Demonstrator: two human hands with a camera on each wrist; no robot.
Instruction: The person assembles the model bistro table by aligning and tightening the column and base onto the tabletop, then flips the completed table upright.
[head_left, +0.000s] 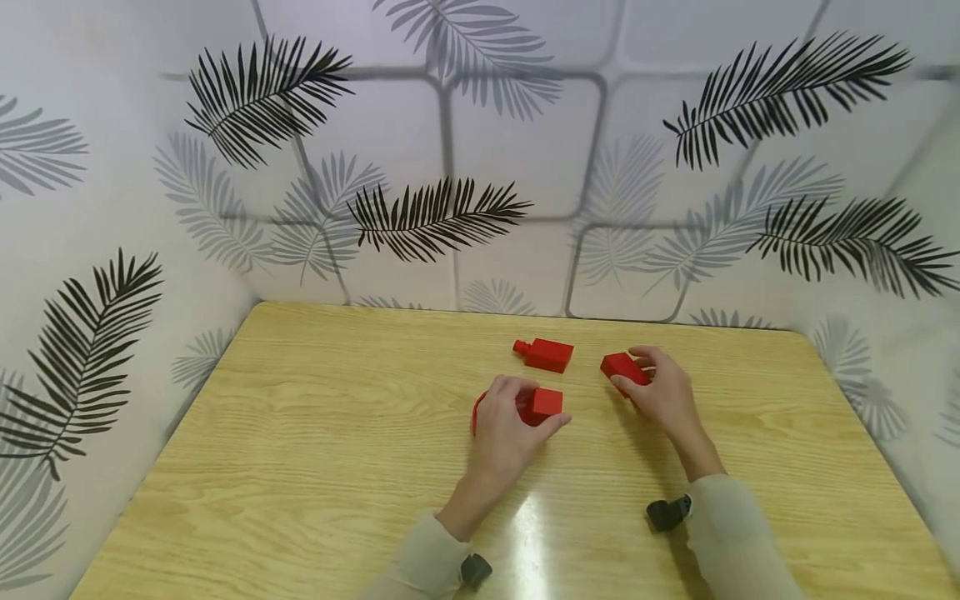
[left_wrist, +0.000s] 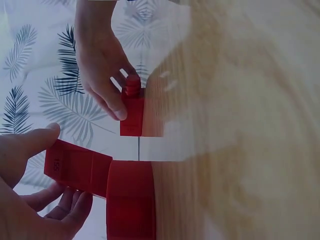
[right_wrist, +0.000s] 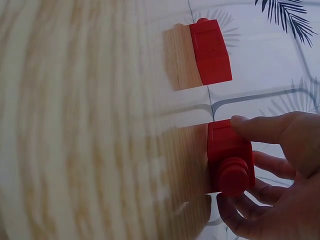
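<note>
Four red pieces on a wood-grain tabletop (head_left: pixel 300 458), two of them grasped.
From the head view I count three blocks and one round piece (left_wrist: pixel 131 205): my left hand (head_left: pixel 502 433) grasps the left-hand block (head_left: pixel 548 402), my right hand (head_left: pixel 670 393) pinches the right-hand block (head_left: pixel 624 368), and the necked block (head_left: pixel 550 356) lies on the tabletop beyond and between them; the round piece is partly hidden by my left hand. Through the left wrist view, one marking on the left-hand block reads "155" or "ISS"; that block overlaps the round piece, though I can't tell whether they touch. The right wrist view gives me two blocks, the right-hand block showing one ridged knob, the necked block one small marking, too blurred to read.
</note>
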